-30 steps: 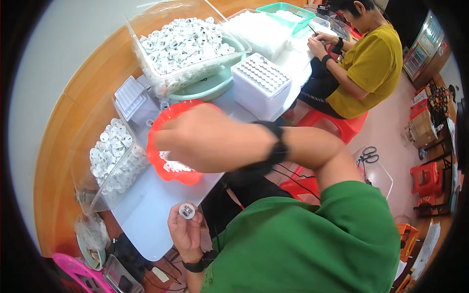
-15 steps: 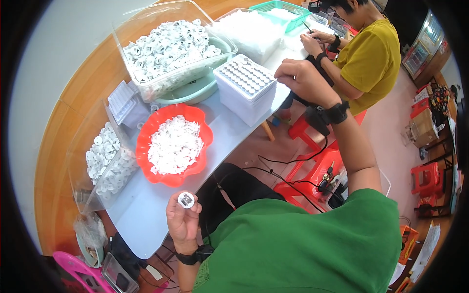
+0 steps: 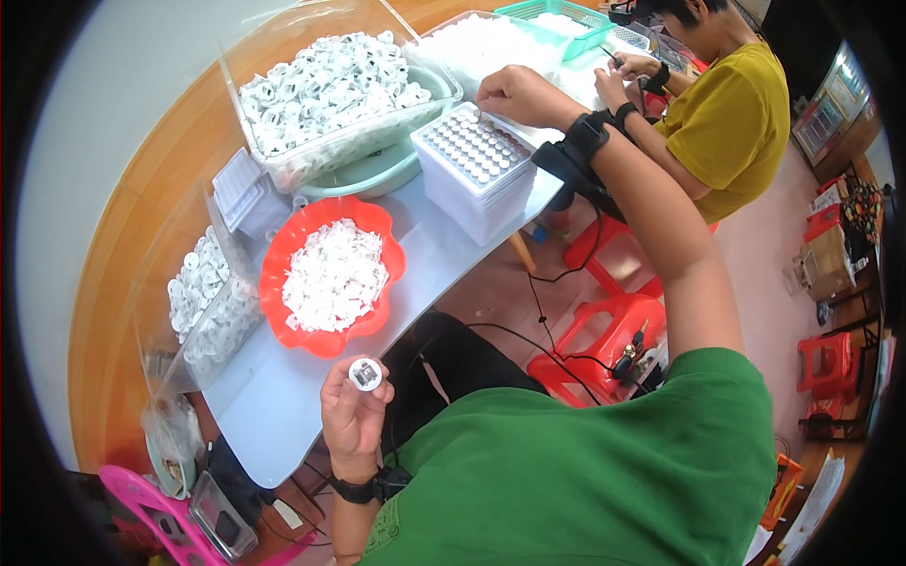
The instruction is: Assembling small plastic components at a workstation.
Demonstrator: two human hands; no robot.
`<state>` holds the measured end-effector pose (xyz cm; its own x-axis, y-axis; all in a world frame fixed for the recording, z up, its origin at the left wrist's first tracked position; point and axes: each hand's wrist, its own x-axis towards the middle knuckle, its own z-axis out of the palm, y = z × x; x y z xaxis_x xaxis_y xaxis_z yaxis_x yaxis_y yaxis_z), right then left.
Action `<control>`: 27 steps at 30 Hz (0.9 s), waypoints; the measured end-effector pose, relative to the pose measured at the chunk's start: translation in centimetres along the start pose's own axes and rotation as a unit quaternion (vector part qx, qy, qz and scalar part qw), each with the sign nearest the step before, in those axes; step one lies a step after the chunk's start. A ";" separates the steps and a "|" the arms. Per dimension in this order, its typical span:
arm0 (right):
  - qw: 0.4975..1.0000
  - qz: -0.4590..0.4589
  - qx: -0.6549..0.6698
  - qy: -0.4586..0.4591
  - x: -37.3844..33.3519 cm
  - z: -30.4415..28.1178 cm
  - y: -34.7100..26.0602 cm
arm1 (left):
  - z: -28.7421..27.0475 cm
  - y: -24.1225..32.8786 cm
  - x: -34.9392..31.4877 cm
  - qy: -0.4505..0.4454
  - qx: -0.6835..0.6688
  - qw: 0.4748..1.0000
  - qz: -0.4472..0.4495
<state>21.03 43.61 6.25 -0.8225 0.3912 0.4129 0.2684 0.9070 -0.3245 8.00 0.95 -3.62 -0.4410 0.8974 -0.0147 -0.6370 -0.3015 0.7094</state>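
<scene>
In my left hand (image 3: 353,415), near the table's front edge, a small round white plastic housing (image 3: 365,374) is pinched between thumb and fingers, its open face with a dark and metallic insert turned up. My right arm reaches far out over a stack of white trays (image 3: 478,200). Rows of small round silvery discs (image 3: 483,156), like button cells, fill the top tray. At that tray's far edge my right hand (image 3: 524,96) has its fingertips pressed together and pointing down; whatever lies between them is too small or hidden to tell.
A red scalloped bowl (image 3: 397,253) of small clear-white pieces stands on the table (image 3: 250,415). Behind it, a clear bin (image 3: 351,141) full of white housings rests over a pale green basin (image 3: 363,182). Another clear bin (image 3: 203,330) stands left. A co-worker (image 3: 731,123) in yellow works at far right.
My right hand has moved left and away from me, from the trays' right corner to the top tray's far edge. The left hand still holds the housing, nearly in place.
</scene>
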 end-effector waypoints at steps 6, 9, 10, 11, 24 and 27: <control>0.998 0.013 -0.014 -0.056 1.5 0.2 -0.6 | 0.0 0.1 0.0 0.011 0.005 1.000 -0.003; 0.998 -0.003 -0.019 -0.056 1.8 0.7 -0.3 | -0.3 -0.1 0.2 -0.001 0.001 1.000 0.000; 0.998 -0.003 -0.031 -0.061 1.8 0.7 -0.2 | -0.3 -0.1 0.2 0.003 -0.001 1.000 0.001; 0.997 -0.006 -0.042 -0.068 2.0 0.6 -0.4 | -0.4 -0.1 0.1 -0.002 -0.004 1.000 0.000; 0.993 -0.035 -0.032 0.105 -3.3 -5.4 -8.6 | -0.8 -0.5 -0.1 -0.040 -0.055 0.998 -0.002; 0.990 -0.095 0.025 0.105 -7.8 -3.1 -16.5 | -1.2 -1.2 -0.6 -0.040 -0.073 0.997 -0.009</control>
<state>24.60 26.02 11.03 -0.7314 0.2429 0.6373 0.0891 0.9605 -0.2637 8.26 0.42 -5.25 -0.3811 0.9239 0.0338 -0.7315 -0.3237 0.6002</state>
